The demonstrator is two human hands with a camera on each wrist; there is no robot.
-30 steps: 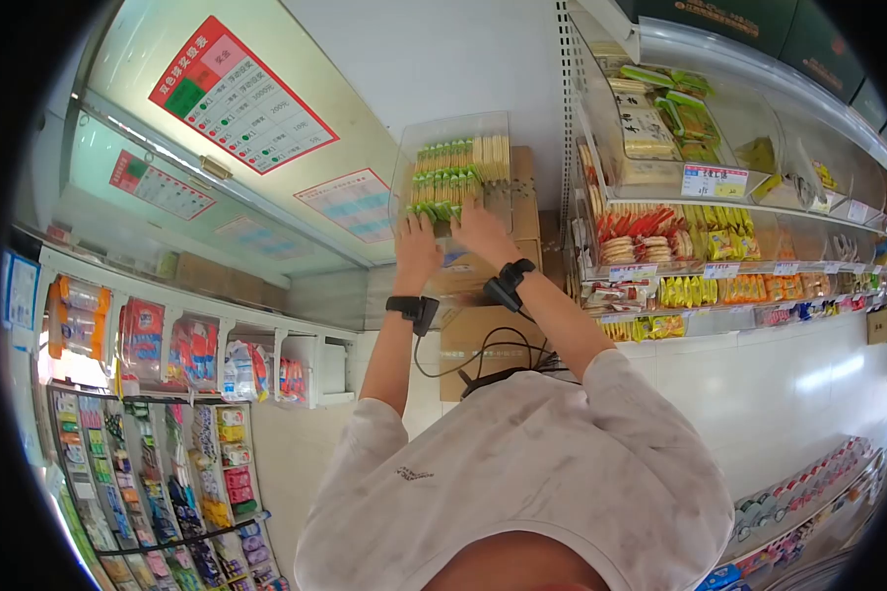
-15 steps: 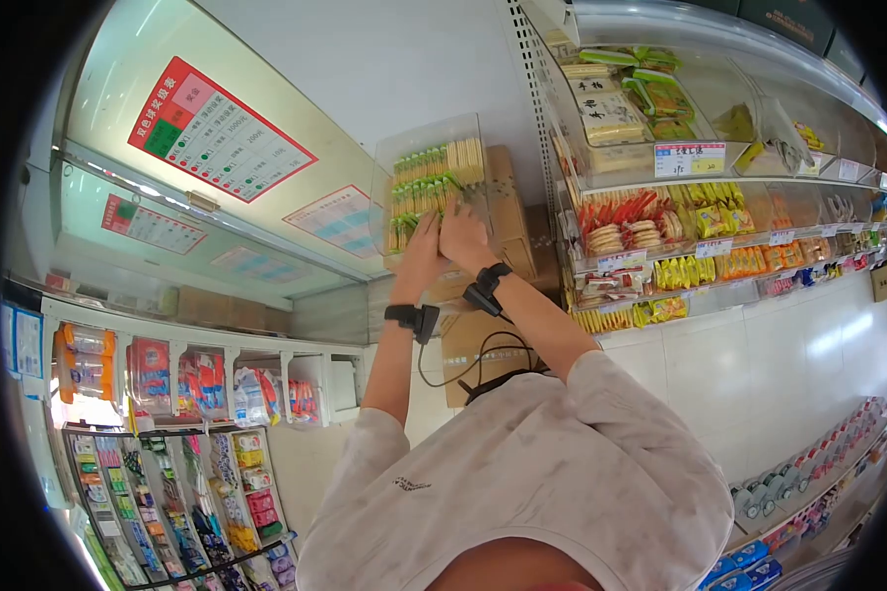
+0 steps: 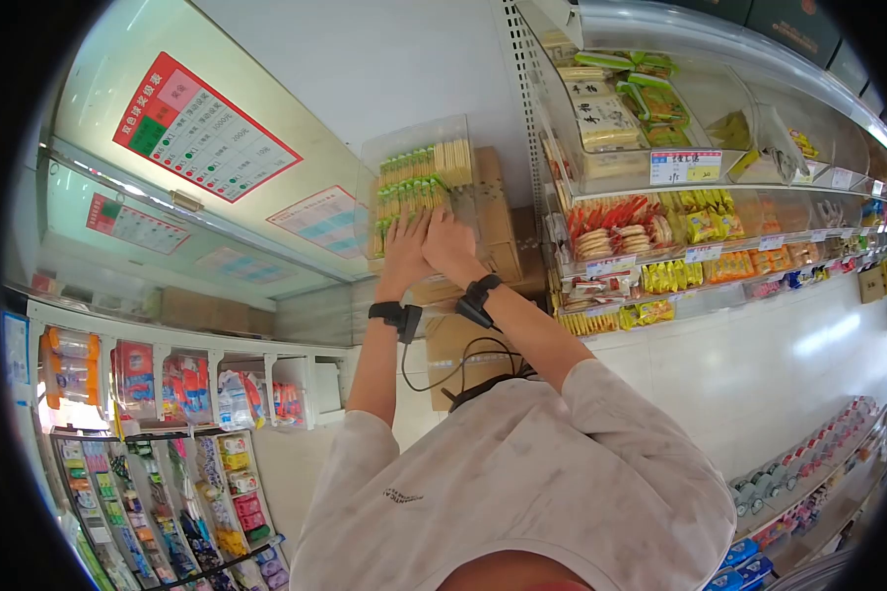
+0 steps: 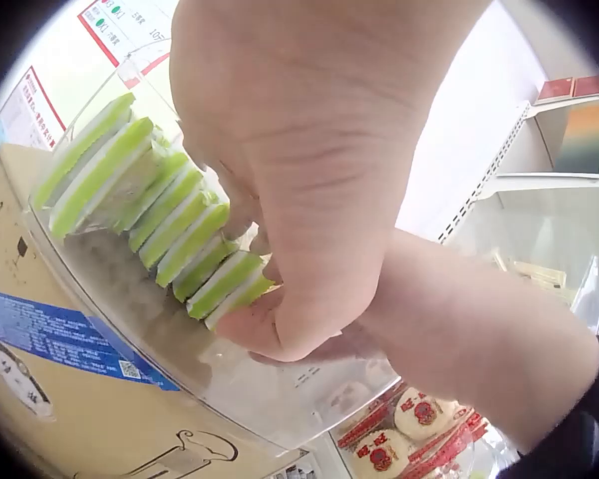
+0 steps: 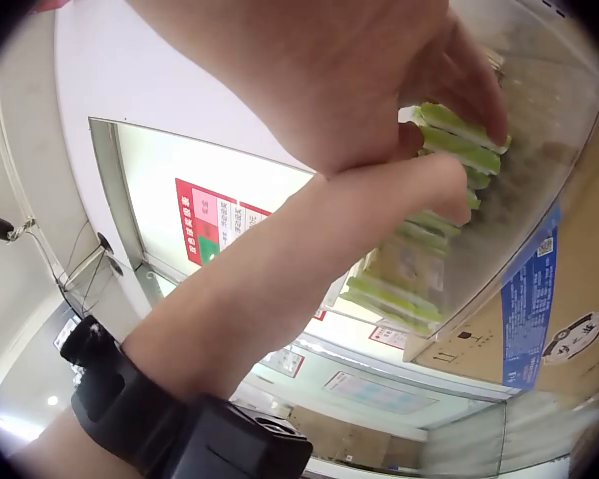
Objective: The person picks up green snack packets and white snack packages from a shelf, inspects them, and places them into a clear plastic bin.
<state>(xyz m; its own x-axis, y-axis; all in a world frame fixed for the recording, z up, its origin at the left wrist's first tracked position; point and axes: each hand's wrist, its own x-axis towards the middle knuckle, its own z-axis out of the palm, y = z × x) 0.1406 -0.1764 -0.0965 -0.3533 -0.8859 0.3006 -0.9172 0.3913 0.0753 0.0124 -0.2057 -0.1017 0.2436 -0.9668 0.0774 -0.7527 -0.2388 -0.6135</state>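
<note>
A clear plastic bin [image 4: 270, 424] holds rows of slim snack packets [image 3: 404, 165] with bright green ends. Both hands reach into its near side, close together with the wrists almost crossing. My left hand [image 3: 407, 251] holds the front row, its thumb low against a green-ended packet [image 4: 225, 289] and its fingers on the far side. Beside it, my right hand [image 3: 450, 243] has fingers and thumb around the end packets [image 5: 464, 135] of the same row. Part of that row is hidden behind the hands.
A cardboard box [image 3: 498, 212] with a blue label supports the bin. Right of it rises a shelf rack [image 3: 611, 182] of bagged snacks and rice crackers. On the left stand a glass panel with a red-bordered chart [image 3: 207, 128] and hanging goods [image 3: 133, 379].
Both hands have drawn nearer each other along the front row, the right shifting toward the left. The head view has swung, so the bin appears further left.
</note>
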